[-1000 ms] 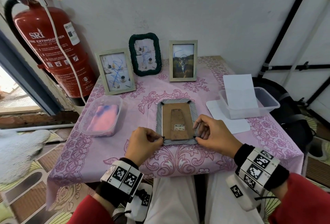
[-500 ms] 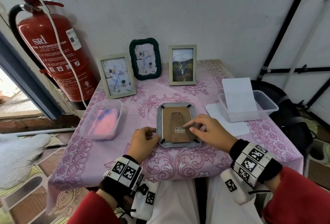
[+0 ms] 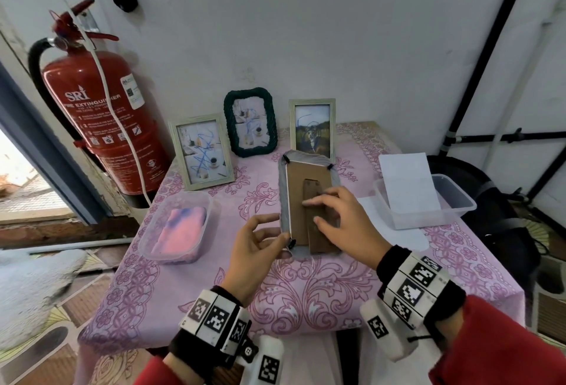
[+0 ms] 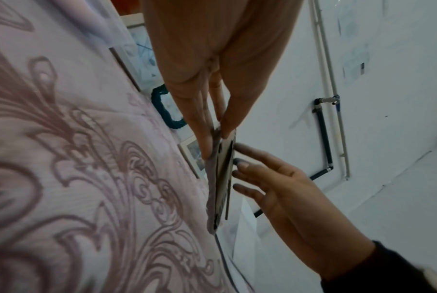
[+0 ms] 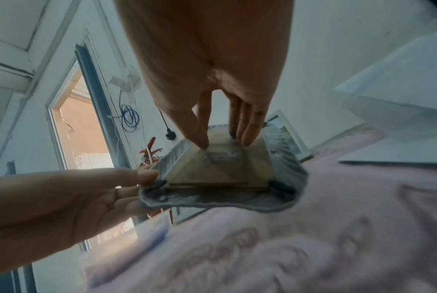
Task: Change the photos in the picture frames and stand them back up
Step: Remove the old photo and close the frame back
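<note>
A grey picture frame [image 3: 284,194] is lifted off the pink tablecloth [image 3: 306,292], tilted up with its brown back board [image 3: 295,182] towards me. My left hand [image 3: 275,237] pinches its lower left edge between thumb and fingers, as the left wrist view shows [image 4: 217,138]. My right hand [image 3: 312,211] lays straight fingertips and thumb on the brown stand leg [image 3: 320,240], whose bottom end sits slightly off the board. The photo side is hidden. Three frames stand at the back: a pale one [image 3: 202,151], a dark green one [image 3: 250,122] and a pale one with an animal photo [image 3: 312,127].
A clear tub with a pink cloth [image 3: 180,228] sits at the left. At the right a clear tub [image 3: 459,197] holds an upright white sheet [image 3: 404,182]. A red fire extinguisher [image 3: 101,127] hangs beside the table's left corner. The wall is close behind.
The grey frame lay flat, back up, on the cloth; my left hand has raised it upright. My right hand moved from the lower right corner onto the stand leg.
</note>
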Motion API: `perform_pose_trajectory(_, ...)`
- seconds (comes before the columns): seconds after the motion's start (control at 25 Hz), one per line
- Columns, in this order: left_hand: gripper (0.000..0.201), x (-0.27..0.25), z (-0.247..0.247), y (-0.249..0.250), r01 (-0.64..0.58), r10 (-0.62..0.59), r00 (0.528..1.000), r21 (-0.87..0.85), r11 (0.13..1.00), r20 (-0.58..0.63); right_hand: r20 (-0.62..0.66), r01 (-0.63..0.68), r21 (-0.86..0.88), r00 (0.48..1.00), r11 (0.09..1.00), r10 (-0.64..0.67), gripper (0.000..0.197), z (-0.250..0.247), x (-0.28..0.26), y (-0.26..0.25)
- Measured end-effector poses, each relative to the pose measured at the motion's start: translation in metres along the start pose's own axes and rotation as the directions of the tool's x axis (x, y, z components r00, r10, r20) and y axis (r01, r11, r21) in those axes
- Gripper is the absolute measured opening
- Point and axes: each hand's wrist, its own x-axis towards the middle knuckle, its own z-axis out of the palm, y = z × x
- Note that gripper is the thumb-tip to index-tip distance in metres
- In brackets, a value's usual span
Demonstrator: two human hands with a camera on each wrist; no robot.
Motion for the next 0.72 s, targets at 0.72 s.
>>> perform_pose_trajectory(0.72, 0.037, 0.022, 0.029, 0.035, -0.389, 0.354, 0.917, 0.223, 0.894, 0.182, -0.283, 0.070, 0.466, 0.956, 0.882, 0.074, 0.016, -0.027, 0.032, -0.040)
